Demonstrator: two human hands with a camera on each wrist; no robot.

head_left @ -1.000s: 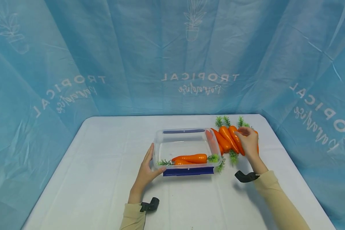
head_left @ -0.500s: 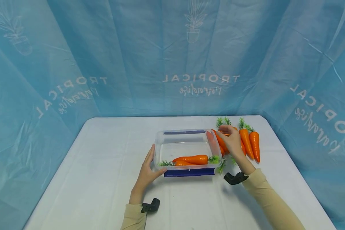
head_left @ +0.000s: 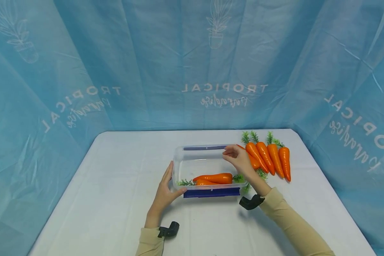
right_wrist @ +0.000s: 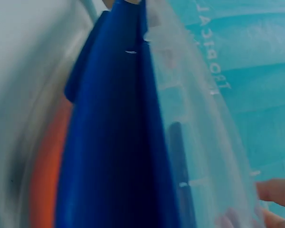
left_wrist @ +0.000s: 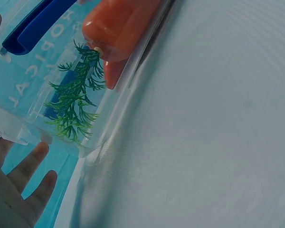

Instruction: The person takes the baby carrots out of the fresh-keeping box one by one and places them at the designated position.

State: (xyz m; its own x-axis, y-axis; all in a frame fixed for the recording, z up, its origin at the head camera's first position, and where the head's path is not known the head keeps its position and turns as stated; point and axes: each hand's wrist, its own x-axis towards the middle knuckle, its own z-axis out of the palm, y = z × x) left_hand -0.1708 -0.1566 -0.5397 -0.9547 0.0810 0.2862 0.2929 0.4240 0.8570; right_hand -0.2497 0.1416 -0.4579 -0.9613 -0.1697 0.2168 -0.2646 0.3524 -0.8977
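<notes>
A clear plastic container (head_left: 200,165) with dark blue latches stands mid-table. Two orange carrots with green tops lie along its near side; the front carrot (head_left: 212,178) covers part of the other. My left hand (head_left: 164,193) rests against the container's left end, thumb at the near corner, fingers fairly straight along the side. Above the right part of the container is my right hand (head_left: 243,161), fingers bent and no carrot visible in it. The right wrist view shows a blue latch (right_wrist: 114,133) up close and only fingertips (right_wrist: 278,190) at the edge.
Several more carrots (head_left: 275,160) lie side by side at the right back of the white table (head_left: 115,195), some partly hidden by the right hand and the container. A blue printed curtain (head_left: 160,64) hangs behind and around the table.
My right hand has moved left from over the loose carrots to above the container, uncovering the rightmost carrots. My left hand and the container have stayed in place.
</notes>
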